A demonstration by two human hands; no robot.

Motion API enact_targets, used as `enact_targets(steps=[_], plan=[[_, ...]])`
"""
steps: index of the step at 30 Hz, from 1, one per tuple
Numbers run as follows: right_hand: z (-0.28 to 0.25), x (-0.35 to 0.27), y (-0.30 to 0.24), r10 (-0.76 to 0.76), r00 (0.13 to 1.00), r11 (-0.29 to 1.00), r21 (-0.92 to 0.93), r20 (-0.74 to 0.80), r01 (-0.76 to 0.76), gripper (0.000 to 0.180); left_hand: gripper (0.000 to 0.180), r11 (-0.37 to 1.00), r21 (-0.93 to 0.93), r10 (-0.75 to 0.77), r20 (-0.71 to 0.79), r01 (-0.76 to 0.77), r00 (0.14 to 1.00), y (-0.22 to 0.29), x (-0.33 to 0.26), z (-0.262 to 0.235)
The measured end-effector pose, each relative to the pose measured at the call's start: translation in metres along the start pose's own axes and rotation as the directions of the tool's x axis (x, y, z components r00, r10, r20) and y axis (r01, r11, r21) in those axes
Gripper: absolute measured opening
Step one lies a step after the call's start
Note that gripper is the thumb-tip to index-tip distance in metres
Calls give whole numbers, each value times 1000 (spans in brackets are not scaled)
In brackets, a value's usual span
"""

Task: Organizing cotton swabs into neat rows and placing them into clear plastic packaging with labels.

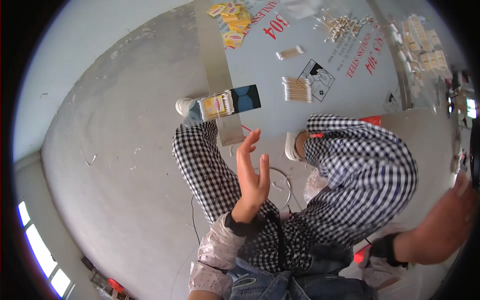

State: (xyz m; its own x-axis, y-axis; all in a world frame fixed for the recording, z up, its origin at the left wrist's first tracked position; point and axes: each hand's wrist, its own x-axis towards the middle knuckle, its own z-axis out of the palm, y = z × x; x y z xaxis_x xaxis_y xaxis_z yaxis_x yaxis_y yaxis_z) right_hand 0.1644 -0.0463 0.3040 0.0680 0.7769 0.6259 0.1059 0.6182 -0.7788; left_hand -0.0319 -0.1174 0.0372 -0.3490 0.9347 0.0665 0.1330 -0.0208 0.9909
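My left hand [252, 172] is raised over my knees, open wide, fingers spread and holding nothing. My right hand [452, 220] sits blurred at the right edge of view; I cannot tell whether it is open or closed, and nothing shows in it. I am seated in checked trousers [360, 170], looking down at a steel surface [345, 95] still under its printed protective film.

The nearest thing to my left hand is a pack of cotton swabs [222, 104] with a dark card flap, lying just beside a bare metal strip [215, 65] at the surface's left edge. It looks partly over that edge, so I judge a careless sweep of my hand could knock it to the floor [115, 150].

Farther off lie a neat swab bundle [297, 89], a smaller bundle [289, 52], a loose heap [340, 26] and yellow packets [231, 22].
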Motion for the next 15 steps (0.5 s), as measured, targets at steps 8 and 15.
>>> enact_targets(steps=[8,15], plan=[[78,-57,254,379,900,805,-557,214,-207,32,40,993,-97,-66,-24,64,998,-10,26,2],[70,-94,352,290,920,507,-858,262,85,40,50,921,-356,-168,2,157,986,-21,95,33]])
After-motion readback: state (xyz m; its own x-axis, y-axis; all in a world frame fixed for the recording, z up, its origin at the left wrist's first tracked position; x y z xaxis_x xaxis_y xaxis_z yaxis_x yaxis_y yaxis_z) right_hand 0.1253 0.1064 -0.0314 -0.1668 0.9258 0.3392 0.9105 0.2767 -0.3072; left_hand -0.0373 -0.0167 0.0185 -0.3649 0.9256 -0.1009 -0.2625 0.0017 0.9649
